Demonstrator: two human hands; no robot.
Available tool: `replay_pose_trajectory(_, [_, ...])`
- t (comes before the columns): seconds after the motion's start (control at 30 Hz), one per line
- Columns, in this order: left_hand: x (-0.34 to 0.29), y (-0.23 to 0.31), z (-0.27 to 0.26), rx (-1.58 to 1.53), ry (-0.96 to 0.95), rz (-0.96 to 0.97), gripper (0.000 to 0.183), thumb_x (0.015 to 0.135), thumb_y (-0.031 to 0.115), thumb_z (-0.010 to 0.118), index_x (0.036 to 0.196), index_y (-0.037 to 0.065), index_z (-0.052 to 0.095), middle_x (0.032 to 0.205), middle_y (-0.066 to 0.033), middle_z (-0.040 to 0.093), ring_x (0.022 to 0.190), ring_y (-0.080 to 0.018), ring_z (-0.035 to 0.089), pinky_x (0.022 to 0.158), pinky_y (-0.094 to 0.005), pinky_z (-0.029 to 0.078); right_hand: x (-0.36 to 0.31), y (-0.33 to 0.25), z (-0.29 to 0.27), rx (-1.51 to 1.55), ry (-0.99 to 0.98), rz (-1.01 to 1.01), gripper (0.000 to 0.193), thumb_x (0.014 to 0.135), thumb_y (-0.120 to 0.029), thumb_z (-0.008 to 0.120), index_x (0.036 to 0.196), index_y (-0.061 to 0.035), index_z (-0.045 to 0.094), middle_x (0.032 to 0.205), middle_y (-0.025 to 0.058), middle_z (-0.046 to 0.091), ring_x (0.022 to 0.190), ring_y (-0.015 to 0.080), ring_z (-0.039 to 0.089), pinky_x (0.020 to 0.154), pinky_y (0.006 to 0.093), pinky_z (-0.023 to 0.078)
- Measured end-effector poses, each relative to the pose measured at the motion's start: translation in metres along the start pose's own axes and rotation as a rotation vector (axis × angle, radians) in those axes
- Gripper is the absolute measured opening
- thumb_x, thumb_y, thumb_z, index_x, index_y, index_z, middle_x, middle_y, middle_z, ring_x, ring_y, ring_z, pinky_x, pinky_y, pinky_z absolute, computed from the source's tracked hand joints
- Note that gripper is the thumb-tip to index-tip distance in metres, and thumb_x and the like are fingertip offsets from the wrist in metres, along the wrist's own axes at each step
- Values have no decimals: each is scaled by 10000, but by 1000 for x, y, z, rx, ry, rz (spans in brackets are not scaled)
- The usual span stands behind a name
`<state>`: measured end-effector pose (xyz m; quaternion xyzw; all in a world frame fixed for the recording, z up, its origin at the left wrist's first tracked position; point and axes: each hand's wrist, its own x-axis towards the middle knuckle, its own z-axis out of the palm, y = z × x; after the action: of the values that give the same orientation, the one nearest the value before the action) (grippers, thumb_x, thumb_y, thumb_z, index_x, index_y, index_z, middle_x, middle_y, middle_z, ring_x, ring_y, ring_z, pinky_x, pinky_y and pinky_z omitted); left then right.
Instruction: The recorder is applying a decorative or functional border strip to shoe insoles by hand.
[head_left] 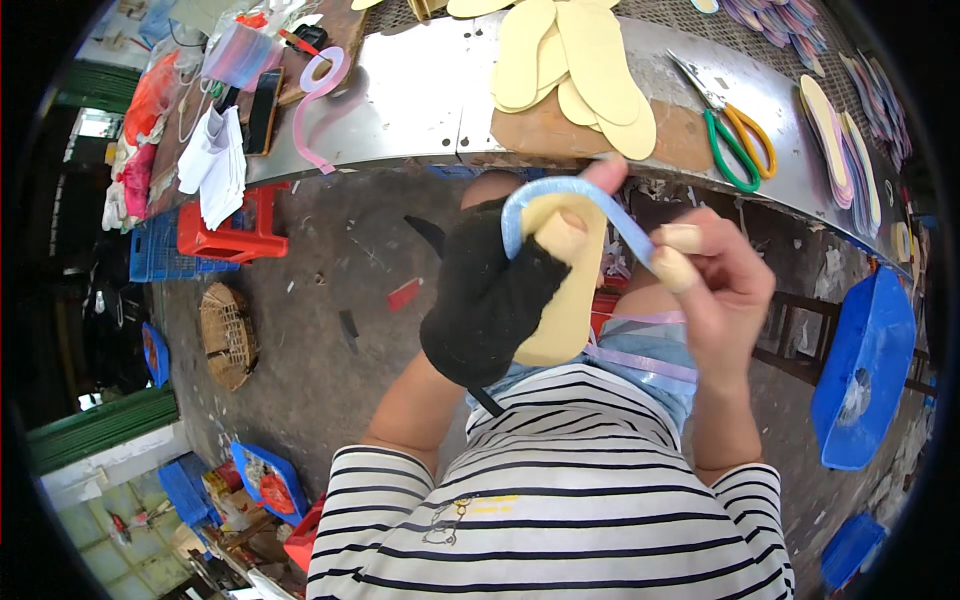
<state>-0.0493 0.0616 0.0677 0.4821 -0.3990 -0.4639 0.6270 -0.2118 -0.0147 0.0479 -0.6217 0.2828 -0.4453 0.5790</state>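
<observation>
My left hand (pixel 490 290), in a black fingerless glove, grips a pale yellow insole (pixel 562 315) with the thumb pressed on its face near the top. A light blue strip (pixel 548 188) runs around the insole's upper edge. Its free end is pinched between the thumb and forefinger of my bare right hand (pixel 715 275), so the strip stretches from the insole's upper right toward that hand. Above, on the table, lies a pile of similar pale yellow insoles (pixel 610 60). Scissors (pixel 735 125) with one green and one orange handle lie to the right of the pile.
The metal-topped table (pixel 410 95) spans the far side. On it are a pink tape roll (pixel 324 70), a phone (pixel 263 110) and finished-looking insoles (pixel 850 165). A red stool (pixel 235 228), a wicker basket (pixel 228 335) and a blue tub (pixel 866 370) stand around me.
</observation>
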Motion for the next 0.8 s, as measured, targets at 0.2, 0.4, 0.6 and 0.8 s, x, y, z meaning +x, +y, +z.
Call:
replay_pose_trajectory(0.2, [14,-9,14,23,210,312,415,887,194,551,1235,-25,495,988,-5,591,782,-40,485,684,-197,417,-2,6,21,-55,-19,-85,115,743,17,670,846,24,621,820,31,517,617,45,445,499,176,348])
replay_pose_trajectory(0.4, [24,-10,11,385,123,300,308,801,78,655,1092,-5,597,925,-10,619,744,-58,528,677,-219,444,11,7,23,126,-113,105,95,787,-6,647,839,28,575,819,4,519,649,21,499,510,162,376])
replay_pose_trajectory(0.6, [32,-7,13,43,372,154,150,790,51,667,932,13,638,801,-7,617,708,-66,558,631,-211,454,19,15,17,108,-114,75,88,764,-7,657,784,40,585,794,-7,524,606,19,447,518,159,345])
replay_pose_trajectory(0.8, [47,5,8,39,334,0,148,825,120,642,933,19,640,840,-6,616,716,-75,546,656,-225,456,35,10,18,41,-190,51,53,766,-37,623,790,10,612,713,-11,586,627,16,498,542,172,384])
